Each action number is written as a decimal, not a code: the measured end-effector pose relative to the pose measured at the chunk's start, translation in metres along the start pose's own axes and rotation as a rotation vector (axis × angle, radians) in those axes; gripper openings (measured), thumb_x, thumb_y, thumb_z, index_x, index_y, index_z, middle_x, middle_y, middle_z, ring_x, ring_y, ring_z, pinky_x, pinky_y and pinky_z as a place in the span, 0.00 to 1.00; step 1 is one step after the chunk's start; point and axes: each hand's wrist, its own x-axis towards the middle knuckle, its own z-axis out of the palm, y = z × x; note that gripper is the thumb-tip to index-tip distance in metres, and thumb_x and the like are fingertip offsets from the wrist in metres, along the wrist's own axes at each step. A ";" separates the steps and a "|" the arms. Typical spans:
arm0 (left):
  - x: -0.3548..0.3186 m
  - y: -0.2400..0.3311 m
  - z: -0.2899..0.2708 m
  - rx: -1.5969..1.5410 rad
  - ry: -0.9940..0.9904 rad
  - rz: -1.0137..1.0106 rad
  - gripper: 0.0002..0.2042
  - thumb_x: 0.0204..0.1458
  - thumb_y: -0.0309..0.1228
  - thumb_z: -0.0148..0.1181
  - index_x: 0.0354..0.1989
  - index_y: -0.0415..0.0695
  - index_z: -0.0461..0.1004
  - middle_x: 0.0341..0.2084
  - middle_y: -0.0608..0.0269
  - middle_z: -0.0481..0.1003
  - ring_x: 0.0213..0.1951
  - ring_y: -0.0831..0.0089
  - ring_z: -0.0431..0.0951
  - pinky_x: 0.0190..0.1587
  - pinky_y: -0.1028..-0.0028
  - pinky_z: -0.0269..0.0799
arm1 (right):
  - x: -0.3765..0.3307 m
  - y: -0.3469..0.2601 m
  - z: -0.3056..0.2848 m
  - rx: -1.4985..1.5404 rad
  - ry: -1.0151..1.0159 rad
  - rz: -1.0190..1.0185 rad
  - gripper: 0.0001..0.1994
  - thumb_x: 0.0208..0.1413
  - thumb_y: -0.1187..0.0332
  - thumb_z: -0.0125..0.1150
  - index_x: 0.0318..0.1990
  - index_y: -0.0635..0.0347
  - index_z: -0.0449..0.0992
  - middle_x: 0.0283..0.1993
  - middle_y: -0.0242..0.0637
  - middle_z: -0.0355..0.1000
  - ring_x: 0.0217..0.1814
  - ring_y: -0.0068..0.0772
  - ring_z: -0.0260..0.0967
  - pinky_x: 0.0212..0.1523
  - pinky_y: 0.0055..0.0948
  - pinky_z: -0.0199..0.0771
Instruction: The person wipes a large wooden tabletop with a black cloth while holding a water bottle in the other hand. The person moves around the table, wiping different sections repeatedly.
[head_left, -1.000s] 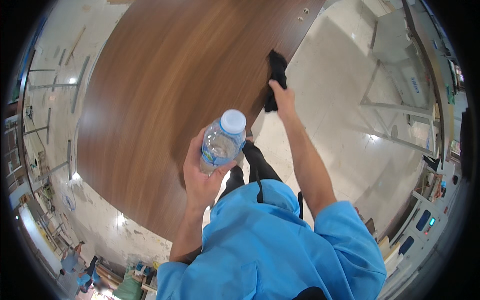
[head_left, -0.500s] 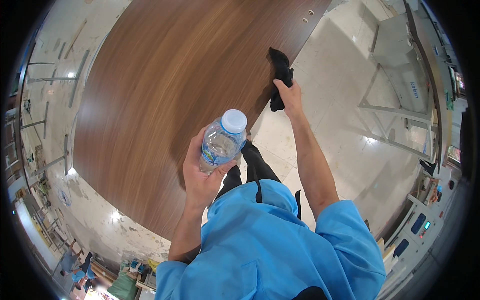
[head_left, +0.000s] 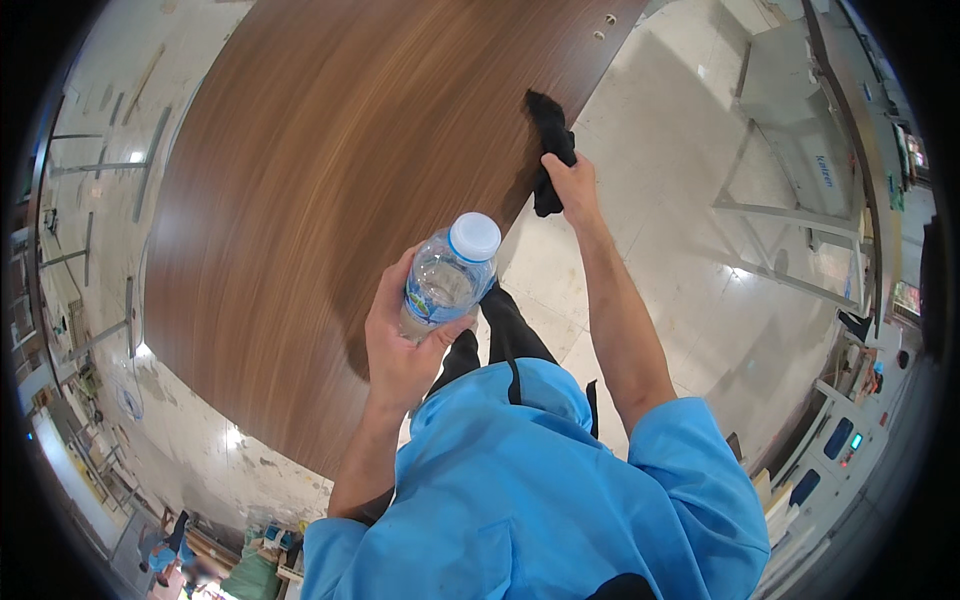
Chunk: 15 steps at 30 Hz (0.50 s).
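A clear plastic bottle (head_left: 445,272) was topped with a white cap (head_left: 475,237), under which a thin blue ring was seen, and its lower part was wrapped in a blue label (head_left: 428,308) touched with green. It was gripped in the left hand (head_left: 395,345), whose fingers were curled around its left side while the thumb was pressed across its lower right. A black cloth (head_left: 549,120), soft, bunched and drawn out lengthwise, was clasped by the right hand (head_left: 575,185); the thumb was laid over it, and the fingers were largely hidden. The cloth's far part was seen over the right edge of the brown wood-grained table (head_left: 290,200), its near end against the pale floor (head_left: 680,190). The bottle was held nearer the blue shirt (head_left: 530,470), to the left of the right hand and well apart from the cloth
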 end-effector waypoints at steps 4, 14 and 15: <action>-0.001 0.001 0.003 -0.054 0.006 0.002 0.35 0.47 0.31 0.77 0.64 0.40 0.67 0.54 0.58 0.72 0.57 0.67 0.74 0.60 0.68 0.69 | 0.000 -0.007 0.000 -0.050 -0.021 -0.063 0.12 0.52 0.67 0.64 0.36 0.70 0.78 0.29 0.33 0.75 0.29 0.23 0.72 0.29 0.28 0.72; 0.001 0.001 0.005 0.006 -0.019 0.005 0.35 0.47 0.31 0.77 0.64 0.39 0.66 0.54 0.59 0.72 0.57 0.67 0.73 0.60 0.68 0.70 | -0.001 -0.009 -0.002 0.026 -0.063 -0.018 0.11 0.52 0.68 0.66 0.38 0.69 0.78 0.29 0.31 0.74 0.29 0.21 0.71 0.29 0.26 0.72; 0.001 0.002 0.006 -0.012 -0.014 -0.009 0.35 0.47 0.30 0.77 0.64 0.39 0.66 0.54 0.59 0.72 0.57 0.68 0.73 0.60 0.68 0.70 | 0.001 -0.009 -0.002 0.073 -0.096 -0.033 0.12 0.52 0.68 0.66 0.38 0.69 0.78 0.29 0.30 0.74 0.29 0.20 0.70 0.29 0.26 0.72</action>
